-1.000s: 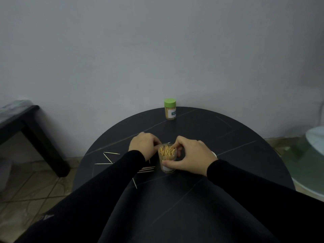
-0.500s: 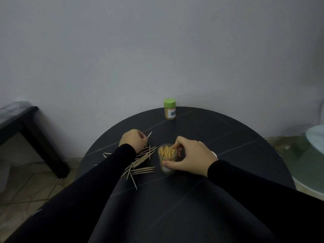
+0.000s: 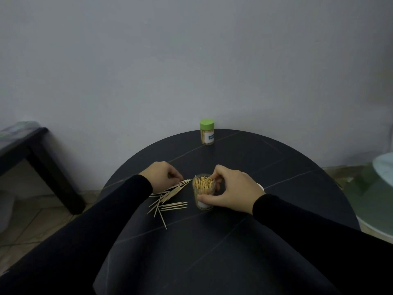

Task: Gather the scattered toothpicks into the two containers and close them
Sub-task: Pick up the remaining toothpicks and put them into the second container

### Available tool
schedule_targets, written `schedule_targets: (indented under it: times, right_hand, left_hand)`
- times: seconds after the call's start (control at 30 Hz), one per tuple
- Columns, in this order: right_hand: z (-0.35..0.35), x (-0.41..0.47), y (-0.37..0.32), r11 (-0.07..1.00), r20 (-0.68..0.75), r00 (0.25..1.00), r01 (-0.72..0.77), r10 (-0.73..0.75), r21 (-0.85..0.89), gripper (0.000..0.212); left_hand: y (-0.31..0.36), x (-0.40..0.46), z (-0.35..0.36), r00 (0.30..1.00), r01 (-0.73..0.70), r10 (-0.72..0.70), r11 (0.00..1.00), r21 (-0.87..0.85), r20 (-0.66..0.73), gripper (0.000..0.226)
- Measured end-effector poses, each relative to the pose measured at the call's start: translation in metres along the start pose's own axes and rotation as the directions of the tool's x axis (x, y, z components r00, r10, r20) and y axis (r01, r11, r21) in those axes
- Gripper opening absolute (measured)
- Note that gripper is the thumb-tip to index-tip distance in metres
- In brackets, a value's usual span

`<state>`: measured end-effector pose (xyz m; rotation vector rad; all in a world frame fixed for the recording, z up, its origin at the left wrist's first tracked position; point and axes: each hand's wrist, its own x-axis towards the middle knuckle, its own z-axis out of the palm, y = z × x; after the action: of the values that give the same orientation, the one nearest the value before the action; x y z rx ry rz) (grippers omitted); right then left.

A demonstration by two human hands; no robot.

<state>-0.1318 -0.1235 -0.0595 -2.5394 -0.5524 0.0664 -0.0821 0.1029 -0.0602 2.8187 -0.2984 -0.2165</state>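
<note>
Wooden toothpicks (image 3: 170,195) left of open jar (image 3: 203,193) | right hand (image 3: 232,188) grips jar; left hand (image 3: 160,176) pinches toothpick bundle | lidded jar (image 3: 207,134) well behind

an open jar (image 3: 203,193) packed with upright toothpicks is set near the middle of the round table (image 3: 276,209), held at its right side by the right hand (image 3: 231,188). loose toothpicks (image 3: 170,195) are spread just left of it, under the left hand (image 3: 161,177). a capped jar (image 3: 207,134) is placed behind, at the far edge.
</note>
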Motion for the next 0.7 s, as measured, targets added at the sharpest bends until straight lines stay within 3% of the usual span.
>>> schedule_targets:
  times: [0.13, 0.4, 0.57, 0.7]
  right_hand:
    - [0.0, -0.001, 0.0, 1.0, -0.001, 1.0, 0.001, -0.001, 0.015, 0.05]
    - [0.0, -0.001, -0.001, 1.0, -0.014, 1.0, -0.004, 0.004, 0.01, 0.051]
    - [0.0, 0.0, 0.0, 1.0, -0.017, 1.0, 0.004, -0.004, 0.011, 0.05]
    - [-0.001, 0.0, 0.0, 1.0, -0.006, 1.0, 0.014, -0.014, 0.005, 0.049]
  left_hand:
    - [0.004, -0.014, -0.002, 0.996, 0.022, -0.031, 0.995, 0.099, 0.087, 0.04]
    - [0.014, -0.022, 0.022, 0.969, 0.021, 0.038, 0.973, 0.23, -0.246, 0.026]
    - [0.026, -0.015, 0.023, 0.973, 0.109, -0.118, 0.992, -0.058, -0.198, 0.017]
    - [0.029, -0.014, 0.014, 0.973, 0.091, -0.156, 0.937, -0.337, -0.171, 0.008]
